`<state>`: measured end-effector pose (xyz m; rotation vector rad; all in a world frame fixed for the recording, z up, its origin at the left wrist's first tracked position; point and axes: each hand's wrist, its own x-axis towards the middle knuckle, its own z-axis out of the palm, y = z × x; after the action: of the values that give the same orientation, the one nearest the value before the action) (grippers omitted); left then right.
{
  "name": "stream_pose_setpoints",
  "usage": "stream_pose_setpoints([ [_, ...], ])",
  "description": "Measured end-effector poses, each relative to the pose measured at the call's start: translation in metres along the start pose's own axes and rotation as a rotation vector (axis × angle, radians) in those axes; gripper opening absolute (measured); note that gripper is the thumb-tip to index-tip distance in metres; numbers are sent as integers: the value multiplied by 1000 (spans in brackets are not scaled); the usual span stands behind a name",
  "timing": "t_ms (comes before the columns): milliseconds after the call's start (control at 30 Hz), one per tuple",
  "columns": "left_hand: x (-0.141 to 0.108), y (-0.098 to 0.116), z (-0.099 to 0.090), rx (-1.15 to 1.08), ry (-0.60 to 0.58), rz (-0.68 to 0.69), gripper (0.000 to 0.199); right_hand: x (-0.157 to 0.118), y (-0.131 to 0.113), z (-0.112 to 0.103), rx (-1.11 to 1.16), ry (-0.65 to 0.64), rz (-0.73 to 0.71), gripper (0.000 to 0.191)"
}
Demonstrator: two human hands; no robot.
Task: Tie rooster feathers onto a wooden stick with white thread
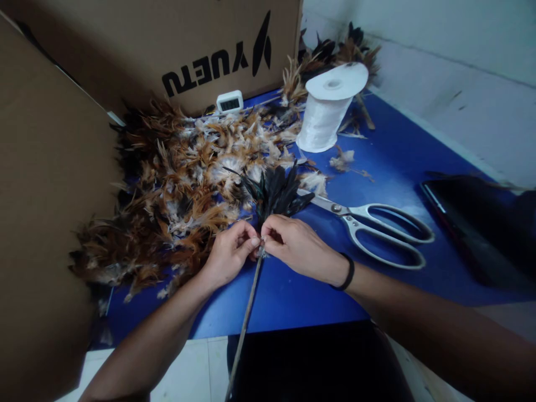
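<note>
Black feathers [276,192] fan out from the top of a thin brown stick [250,304], which slants down past the table's front edge. Where feathers and stick meet, my left hand [232,251] is closed in a pinch from the left. My right hand [299,245], with a black band on the wrist, pinches at the same joint from the right. Both sets of fingertips nearly touch, and pale fluff shows just beneath them. Whatever small piece lies between the fingertips is too small to make out.
Brown and white feathers [184,184] are heaped at left on the blue table [293,301]. Behind stand a white spool [324,120], a small digital timer [230,102] and a cardboard box [138,50]. Silver scissors [355,215] lie right of my hands, a dark phone [464,223] farther right.
</note>
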<state>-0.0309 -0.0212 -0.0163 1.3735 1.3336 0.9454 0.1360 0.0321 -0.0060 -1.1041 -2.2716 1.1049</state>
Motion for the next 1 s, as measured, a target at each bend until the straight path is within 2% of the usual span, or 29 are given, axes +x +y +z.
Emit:
stream_pose_setpoints([
  [267, 7, 5, -2, -251, 18, -155, 32, -5, 0, 5, -213, 81, -224, 7],
  [433, 8, 6, -7, -359, 7, -214, 37, -8, 1, 8, -408, 166, -420, 17],
  [533, 8, 6, -9, -376, -12, -233, 36, -8, 3, 7, -364, 160, -470, 20],
  [667, 8, 8, -7, -347, 23, -234, 35, -5, 6, 3, -41, 112, -381, 10],
  [800, 6, 8, -3, -245, 39, -165, 31, 0, 9, 1, 151, 71, -220, 17],
  [900, 2, 5, -1, -34, 98, -31, 25, 3, 12, 1, 237, 38, -144, 15],
  [1000, -1, 1, -1, 248, 159, 167, 16, 6, 14, 1, 285, 20, -110, 15],
])
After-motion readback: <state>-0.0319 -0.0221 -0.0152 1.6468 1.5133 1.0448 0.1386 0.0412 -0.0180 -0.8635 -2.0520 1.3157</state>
